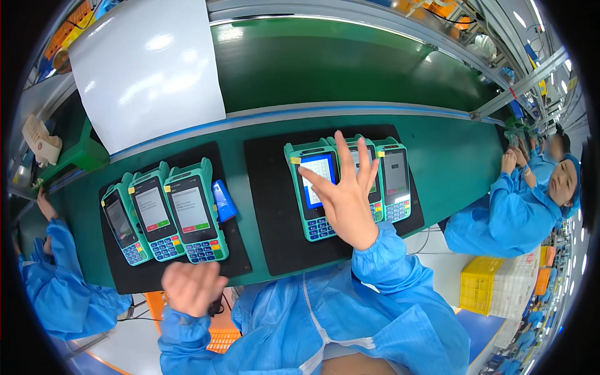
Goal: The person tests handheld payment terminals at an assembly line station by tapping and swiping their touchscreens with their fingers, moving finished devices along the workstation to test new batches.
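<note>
My right hand (pixel 350 209) is open with fingers spread over a row of three green card payment terminals on a black mat (pixel 269 212). Its thumb and fingers lie across the lit left terminal (pixel 319 230) and hide much of the middle one (pixel 373 164); I cannot tell whether they touch. The right terminal (pixel 395 172) shows a grey screen. My left hand (pixel 194 287) is smeared by motion at the near edge of another mat (pixel 239 250). Above it stand three more terminals: a left one (pixel 119 219), a middle one (pixel 152 206) and a right one (pixel 192 206).
A small blue block (pixel 224 200) lies beside the left group. Behind the green bench (pixel 437 144) runs a green conveyor belt (pixel 337 69), with a white sheet (pixel 147 69) at its left. Co-workers in blue sit at the right (pixel 506 215) and left (pixel 59 275). A yellow crate (pixel 478 287) stands lower right.
</note>
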A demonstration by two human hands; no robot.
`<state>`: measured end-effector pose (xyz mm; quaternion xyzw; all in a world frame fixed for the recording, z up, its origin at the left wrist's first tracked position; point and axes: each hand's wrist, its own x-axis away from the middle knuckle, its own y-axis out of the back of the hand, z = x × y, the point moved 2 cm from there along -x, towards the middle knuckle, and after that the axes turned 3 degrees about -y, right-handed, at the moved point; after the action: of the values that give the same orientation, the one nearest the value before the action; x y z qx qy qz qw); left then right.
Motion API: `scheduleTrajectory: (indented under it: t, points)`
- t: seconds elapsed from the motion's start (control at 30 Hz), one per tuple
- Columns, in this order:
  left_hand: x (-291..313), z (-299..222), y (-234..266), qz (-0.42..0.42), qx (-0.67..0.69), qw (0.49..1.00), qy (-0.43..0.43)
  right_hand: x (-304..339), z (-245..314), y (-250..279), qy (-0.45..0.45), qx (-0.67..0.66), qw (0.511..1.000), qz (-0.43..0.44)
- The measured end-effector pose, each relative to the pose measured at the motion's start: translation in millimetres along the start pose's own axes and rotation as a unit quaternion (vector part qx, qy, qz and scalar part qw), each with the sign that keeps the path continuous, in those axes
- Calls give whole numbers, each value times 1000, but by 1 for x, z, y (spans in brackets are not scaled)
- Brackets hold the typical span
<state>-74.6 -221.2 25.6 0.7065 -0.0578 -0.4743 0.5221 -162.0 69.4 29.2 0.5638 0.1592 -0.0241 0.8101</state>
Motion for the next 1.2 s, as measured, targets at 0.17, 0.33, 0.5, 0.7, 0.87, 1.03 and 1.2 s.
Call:
scheduleTrajectory:
  t: [0.17, 0.33, 0.5, 0.7, 0.87, 1.03, 1.2]
  points:
    - [34, 55, 38, -65, -102, 987, 107, -9, -9, 0, 1, 6, 999, -33]
    - [72, 121, 53, -127, -167, 910, 356, 21, -2, 13, -24, -11, 999, 27]
    - [184, 199, 42, 51, -337, 823, 455, 46, 0, 13, -41, -31, 997, 51]
    - [184, 210, 23, 70, -174, 839, 511, -1, -7, 3, -17, -14, 998, -51]
    - [175, 199, 24, 63, -188, 839, 508, 7, -8, 5, -37, -5, 999, -29]
    - [177, 198, 27, 56, -204, 841, 498, 56, -2, 9, -62, 0, 998, 33]
    - [171, 197, 29, 53, -185, 844, 501, 40, -1, 10, -56, 0, 998, 10]
